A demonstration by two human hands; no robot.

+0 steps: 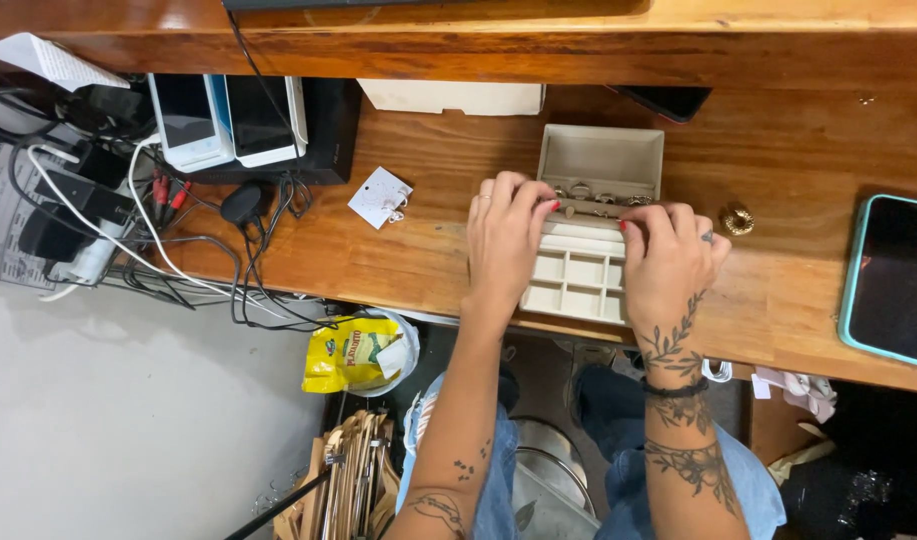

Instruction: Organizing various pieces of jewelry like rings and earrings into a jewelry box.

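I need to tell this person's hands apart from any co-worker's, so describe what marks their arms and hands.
Both forearms are bare, with no sleeves. The left hand has red-painted nails and a thin ring on one finger; its forearm bears small scattered dark tattoos. The right hand also has red nails, a leafy vine tattoo across its back, a dark band at the wrist, and floral tattoos further up the forearm.

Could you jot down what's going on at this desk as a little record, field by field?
surface: wooden desk
box: open cream jewellery box, lid tipped back, rings in a row, square compartments in front
left hand: on the box's left side, fingers over the ring row
right hand: on the box's right side, fingers at the ring row
beside the box: gold ring to the right, earring card to the left
far right: phone in a teal case
far left: tangled cables
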